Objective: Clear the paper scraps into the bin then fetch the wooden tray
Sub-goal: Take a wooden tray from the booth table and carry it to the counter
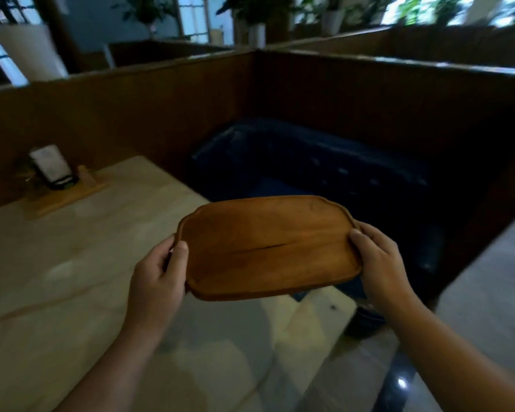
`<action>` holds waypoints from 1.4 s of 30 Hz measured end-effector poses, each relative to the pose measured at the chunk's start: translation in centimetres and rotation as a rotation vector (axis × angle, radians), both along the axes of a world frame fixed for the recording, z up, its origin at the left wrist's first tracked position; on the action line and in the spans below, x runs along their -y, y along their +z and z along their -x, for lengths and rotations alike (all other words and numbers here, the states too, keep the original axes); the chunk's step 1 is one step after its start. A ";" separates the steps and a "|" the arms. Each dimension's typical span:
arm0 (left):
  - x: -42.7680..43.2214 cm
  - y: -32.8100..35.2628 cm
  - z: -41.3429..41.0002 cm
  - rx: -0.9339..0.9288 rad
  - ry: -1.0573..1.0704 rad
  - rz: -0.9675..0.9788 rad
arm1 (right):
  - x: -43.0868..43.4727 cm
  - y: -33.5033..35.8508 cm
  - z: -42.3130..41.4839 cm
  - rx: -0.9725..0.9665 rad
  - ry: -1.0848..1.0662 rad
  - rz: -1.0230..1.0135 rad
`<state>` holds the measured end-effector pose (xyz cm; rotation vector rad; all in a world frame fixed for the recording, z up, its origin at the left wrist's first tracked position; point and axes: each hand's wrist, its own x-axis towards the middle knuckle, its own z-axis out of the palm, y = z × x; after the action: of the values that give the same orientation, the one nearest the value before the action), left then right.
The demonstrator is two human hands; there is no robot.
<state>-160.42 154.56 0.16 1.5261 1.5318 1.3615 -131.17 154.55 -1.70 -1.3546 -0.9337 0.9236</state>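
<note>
Holding the oblong, scallop-cornered brown wooden tray [269,248] in the air, the person grips it at both short ends. The left hand [158,275] closes on the tray's left end, thumb lying on the upper face just inside the raised rim and the fingers curled under the edge. The right hand [379,263] closes on the opposite end the same way, thumb on top near the rim, fingers hidden beneath. Between the two grips the tray is empty and tilted a little toward the camera, with a dark grain line running along its middle (the picture is somewhat blurred). Below and to the left of the left grip spreads a pale marble-patterned tabletop [72,278], and well beyond that hand, near the table's far corner, a small light wooden stand with a white card in a dark holder [55,176] rests on it. Past the tray, behind both grips, a dark blue padded bench seat [309,162] sits against brown wooden partition walls [131,114].
</note>
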 end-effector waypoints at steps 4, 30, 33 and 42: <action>-0.1 1.2 -6.5 -0.015 -0.200 -0.036 | 6.2 2.1 -5.7 0.071 -0.144 -0.041; 38.6 3.1 -62.9 0.041 -1.257 0.110 | 68.2 4.4 -40.3 0.172 -1.235 -0.047; 45.7 2.7 -68.1 0.023 -1.385 0.128 | 75.9 4.3 -42.0 0.134 -1.372 -0.031; 63.0 3.7 -80.1 -0.044 -1.792 0.114 | 92.0 4.6 -44.0 0.187 -1.711 0.108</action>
<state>-80.35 91.56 3.81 1.8565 -0.1337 0.1230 -87.21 62.56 2.92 -1.7027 0.3396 -0.4910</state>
